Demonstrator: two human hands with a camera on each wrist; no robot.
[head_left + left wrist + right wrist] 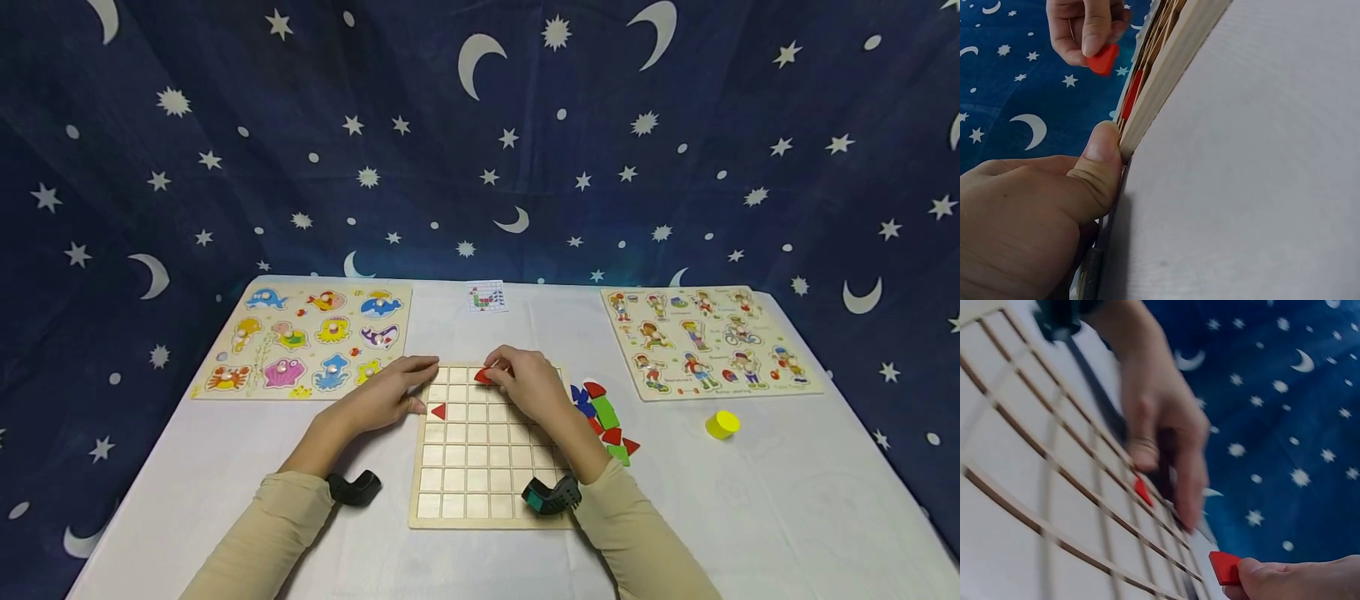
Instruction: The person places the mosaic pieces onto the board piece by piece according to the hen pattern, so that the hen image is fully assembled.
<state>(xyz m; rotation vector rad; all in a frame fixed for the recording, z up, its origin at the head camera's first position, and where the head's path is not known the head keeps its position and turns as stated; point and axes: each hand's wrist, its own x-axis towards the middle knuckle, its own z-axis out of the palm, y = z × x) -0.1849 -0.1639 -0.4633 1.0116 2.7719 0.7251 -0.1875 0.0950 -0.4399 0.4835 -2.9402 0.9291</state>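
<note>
A square wooden grid board (455, 479) lies flat on the table. My left hand (386, 392) rests at its upper left corner, fingers fairly straight and the thumb (1102, 147) against the edge. The right hand (527, 379) pinches a small flat red block (1225, 567) between thumb and fingers over the board's top row; part of the block is covered by the fingers. A red triangle block (439, 411) sits in a left-column cell, close to the left thumb. Several red, green and blue blocks (604, 412) lie beside the board's right edge, partly behind the right forearm.
A sea-animal puzzle board (273, 333) lies at the back left, and a puzzle board with figures (678, 367) at the back right. A small pattern card (487, 297) lies behind the grid board. A yellow cylinder (722, 425) stands to the right on the white table (750, 517).
</note>
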